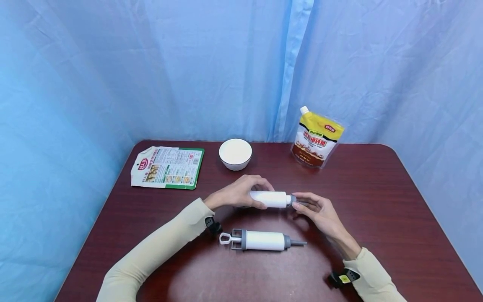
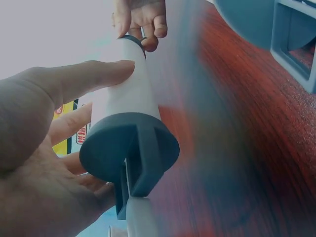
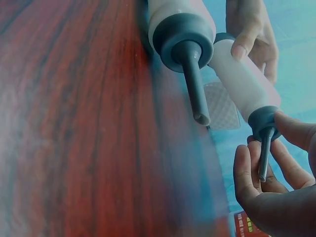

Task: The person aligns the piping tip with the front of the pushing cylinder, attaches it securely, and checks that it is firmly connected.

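Observation:
My left hand grips the white barrel of an icing syringe, held level above the table. My right hand pinches the grey nozzle cap at its right end. In the left wrist view, the syringe's grey end cap and white plunger handle point toward the camera. A second icing syringe lies on the table in front of the hands, its nozzle to the right and its plunger handle to the left.
A white bowl stands behind the left hand. At the back right stands a yellow and brown spouted pouch. A flat green and white packet lies at the back left of the dark red table. Blue curtains hang around it.

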Demonstrator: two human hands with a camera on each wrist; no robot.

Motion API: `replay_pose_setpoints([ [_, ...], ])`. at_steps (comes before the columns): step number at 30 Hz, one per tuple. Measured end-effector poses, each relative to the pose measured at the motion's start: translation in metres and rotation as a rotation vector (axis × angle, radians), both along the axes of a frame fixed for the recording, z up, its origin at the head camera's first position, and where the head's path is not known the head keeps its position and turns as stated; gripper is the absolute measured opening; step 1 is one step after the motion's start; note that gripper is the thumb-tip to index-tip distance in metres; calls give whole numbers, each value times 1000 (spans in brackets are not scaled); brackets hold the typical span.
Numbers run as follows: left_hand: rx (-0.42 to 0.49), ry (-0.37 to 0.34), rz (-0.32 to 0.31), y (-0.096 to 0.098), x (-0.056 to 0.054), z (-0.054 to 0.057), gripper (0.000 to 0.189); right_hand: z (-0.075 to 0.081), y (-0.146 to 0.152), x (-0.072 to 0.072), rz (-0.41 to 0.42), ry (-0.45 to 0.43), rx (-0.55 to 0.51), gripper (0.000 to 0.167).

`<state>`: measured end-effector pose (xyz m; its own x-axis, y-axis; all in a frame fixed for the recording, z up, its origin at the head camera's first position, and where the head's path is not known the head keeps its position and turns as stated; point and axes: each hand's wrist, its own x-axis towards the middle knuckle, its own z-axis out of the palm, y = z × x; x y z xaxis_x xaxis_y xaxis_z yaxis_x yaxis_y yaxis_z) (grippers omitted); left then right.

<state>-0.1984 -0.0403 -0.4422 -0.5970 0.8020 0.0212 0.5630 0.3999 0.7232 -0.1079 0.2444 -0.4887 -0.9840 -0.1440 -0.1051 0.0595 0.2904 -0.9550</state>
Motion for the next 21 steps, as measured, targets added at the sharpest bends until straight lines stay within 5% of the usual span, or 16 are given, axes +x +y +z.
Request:
replay_pose_setpoints([
  [13, 10, -9, -10, -2, 3, 3, 44, 6, -4, 3, 3, 31, 41, 40],
  [21, 10, -12, -13, -2, 3, 4, 45, 7, -4, 4, 14, 137, 28, 36],
])
